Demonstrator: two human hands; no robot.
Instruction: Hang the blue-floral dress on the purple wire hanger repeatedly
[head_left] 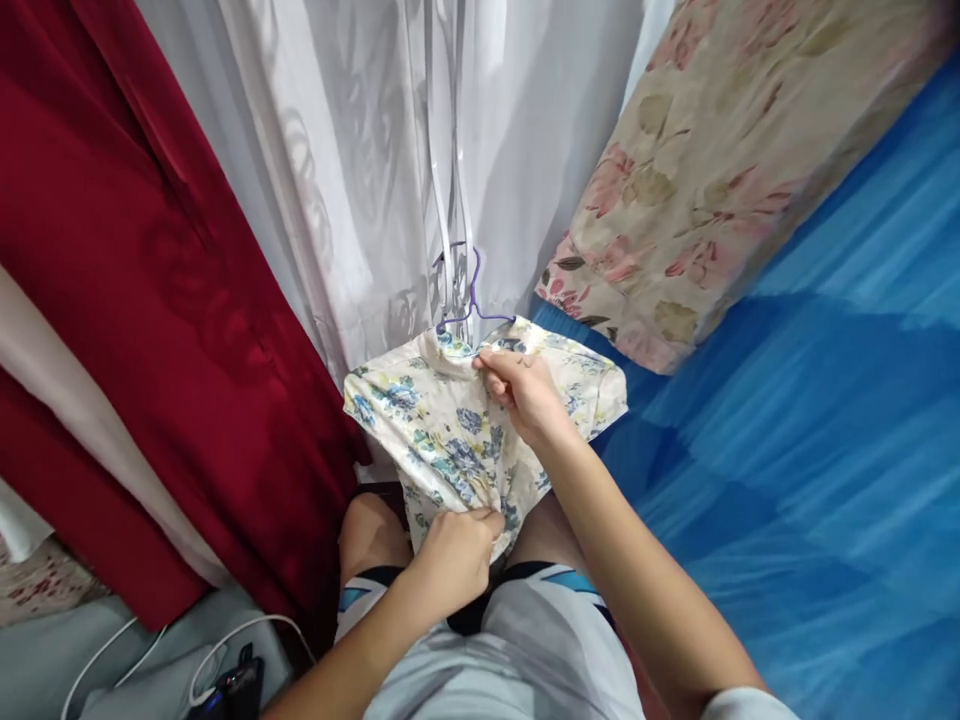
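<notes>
Item: grey surface [56,660], lower left corner of the view; on it, a dark device [234,685] with a white cable [262,620].

Item: red curtain [187,290], full drape, left side.

Item: white curtain [367,200], sheer-looking, behind the hanger.

Item: left hand [457,560]. Fingers curled nearly closed, thumb and forefinger gathering the lower front of the shirt, below the middle.

Item: floral shirt [461,420], cream with blue flowers and yellow-green touches. Location: on the hanger, its collar around the hanger's neck, its shoulders spreading past both ends of the visible arms, its lower part between the wearer's knees. Handling, by judgement: light, soft and limp, quick to crease, not fragile; the neckline may slide along thin, smooth arms. Best holds: collar edge, shoulder seams, front opening; a pinch suffices.

Item: purple hanger [474,303], slim, hook up beside white straps [437,200]; whether it hangs from them cannot be told.

Item: right hand [525,390]. Thumb and forefinger closed in a pinch on the collar's front edge, remaining fingers loosely folded.

Item: pink-flowered cloth [675,210], upper right.

Item: blue drape [810,450], right edge.
</notes>
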